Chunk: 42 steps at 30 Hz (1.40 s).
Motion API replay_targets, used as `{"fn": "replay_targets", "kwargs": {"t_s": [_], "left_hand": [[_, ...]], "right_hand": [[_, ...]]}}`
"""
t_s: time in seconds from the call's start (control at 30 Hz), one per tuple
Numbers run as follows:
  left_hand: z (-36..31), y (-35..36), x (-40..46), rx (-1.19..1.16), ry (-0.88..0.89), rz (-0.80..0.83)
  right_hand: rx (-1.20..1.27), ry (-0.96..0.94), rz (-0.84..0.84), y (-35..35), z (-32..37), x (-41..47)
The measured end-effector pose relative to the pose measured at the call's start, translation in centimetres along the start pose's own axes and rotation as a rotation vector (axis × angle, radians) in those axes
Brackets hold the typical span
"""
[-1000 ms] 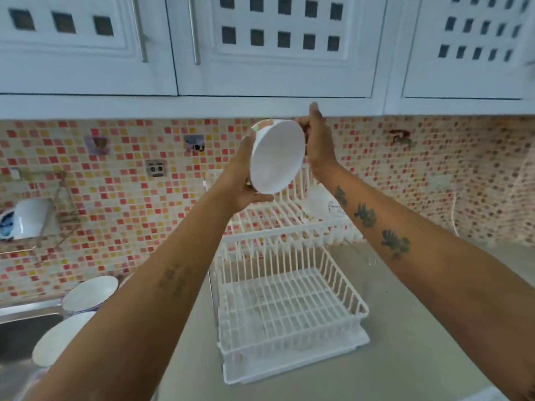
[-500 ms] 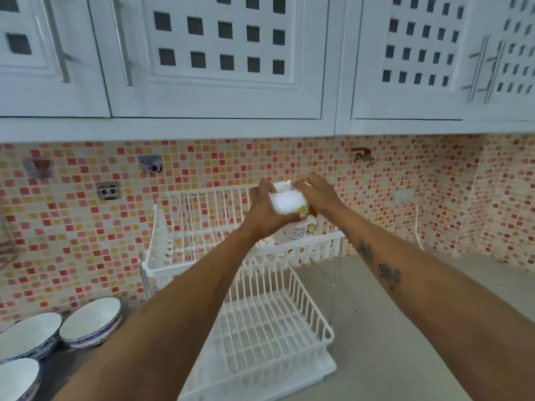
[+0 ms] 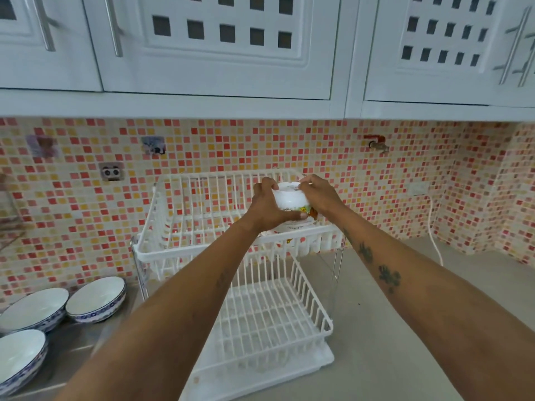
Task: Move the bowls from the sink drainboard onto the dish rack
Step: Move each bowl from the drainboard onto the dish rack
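- The small white bowl [image 3: 290,198] is held upside down over the right part of the upper tier of the dish rack [image 3: 202,244]. It has a flower print near its rim, and it seems to sit on or just above another printed dish [image 3: 292,228] already on that tier; I cannot tell if they touch.
- The left hand [image 3: 267,205] is closed on the left side of the bowl, with the thumb across its near wall. The right hand [image 3: 320,195] is closed on the right side, with fingers over the foot ring.
- I judge the bowl to be ceramic: stiff, light enough for one hand, glazed and probably slippery if wet, and easy to chip against the other dish. The wall just above the rim, held from two opposite sides, looks the safest grip.
- The lower tier is empty of dishes.
- Far left and near, on the steel drainboard [image 3: 75,342], three blue-rimmed bowls [image 3: 95,298] wait upright, close together. They are wider and likely heavier, so a hold under the rim seems wise.
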<state>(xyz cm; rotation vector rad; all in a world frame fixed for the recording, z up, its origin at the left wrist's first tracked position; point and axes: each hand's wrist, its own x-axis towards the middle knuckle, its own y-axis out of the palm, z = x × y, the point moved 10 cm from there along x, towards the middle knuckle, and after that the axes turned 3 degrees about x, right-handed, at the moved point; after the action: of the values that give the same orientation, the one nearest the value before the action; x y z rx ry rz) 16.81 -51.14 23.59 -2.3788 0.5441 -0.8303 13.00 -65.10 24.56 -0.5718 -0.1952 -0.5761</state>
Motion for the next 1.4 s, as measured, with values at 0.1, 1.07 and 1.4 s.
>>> {"fn": "replay_targets", "kwargs": {"t_s": [0.1, 1.07, 1.4], "left_hand": [[0.1, 0.4, 0.1, 0.037, 0.01, 0.018], [5.8, 3.5, 0.0, -0.502, -0.525, 0.245], [3.8, -1.5, -2.3, -0.545, -0.575, 0.073]], "right_hand": [[-0.045, 0.024, 0.094, 1.0, -0.4, -0.1], [0.484, 0.46, 0.256, 2.4, -4.4, -1.3], [-0.045, -0.257, -0.463, -2.8, 5.0, -3.9]]}}
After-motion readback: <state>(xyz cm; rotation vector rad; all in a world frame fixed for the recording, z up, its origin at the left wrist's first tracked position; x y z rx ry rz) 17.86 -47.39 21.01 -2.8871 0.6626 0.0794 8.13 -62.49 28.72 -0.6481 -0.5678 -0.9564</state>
